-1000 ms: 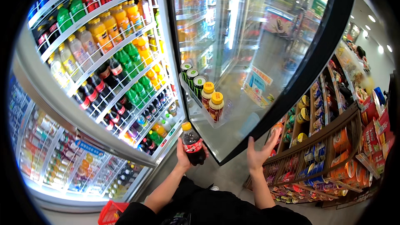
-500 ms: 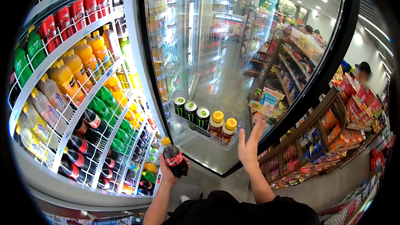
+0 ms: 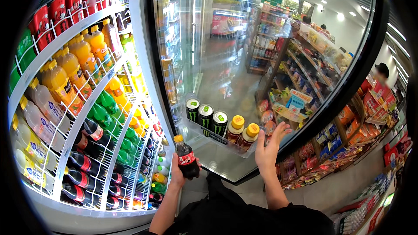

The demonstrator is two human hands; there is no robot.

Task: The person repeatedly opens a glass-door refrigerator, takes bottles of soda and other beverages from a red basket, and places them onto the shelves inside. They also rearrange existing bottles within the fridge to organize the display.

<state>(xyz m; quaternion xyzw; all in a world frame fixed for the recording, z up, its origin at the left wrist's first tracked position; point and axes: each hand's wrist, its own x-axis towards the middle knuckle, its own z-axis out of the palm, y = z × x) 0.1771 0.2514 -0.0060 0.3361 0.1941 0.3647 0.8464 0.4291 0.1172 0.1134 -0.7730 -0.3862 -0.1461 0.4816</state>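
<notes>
My left hand (image 3: 177, 173) is wrapped round a small cola bottle (image 3: 187, 158) with a yellow cap, red label and dark drink, held upright. Fingers spread, my right hand (image 3: 271, 147) is raised by the inner side of the open glass fridge door (image 3: 217, 72); whether it touches the door I cannot tell. Close to that hand, a clear door tray (image 3: 251, 151) bears black energy drink cans (image 3: 205, 115) with green tabs and two yellow-capped bottles (image 3: 248, 136). On my left stands the lit fridge with its white wire shelves (image 3: 65, 146).
Red cans (image 3: 75, 5), orange drink bottles (image 3: 72, 72), green bottles (image 3: 109, 104) and more cola bottles (image 3: 82, 172) fill the fridge shelves. The door's black frame (image 3: 320, 124) runs along my right. Beyond it are snack shelves (image 3: 335, 141) and a person in a black cap (image 3: 381, 72).
My left hand and the cola bottle appear slightly further right and higher. The right hand has shifted a little right, fingers still spread. The whole view has turned slightly.
</notes>
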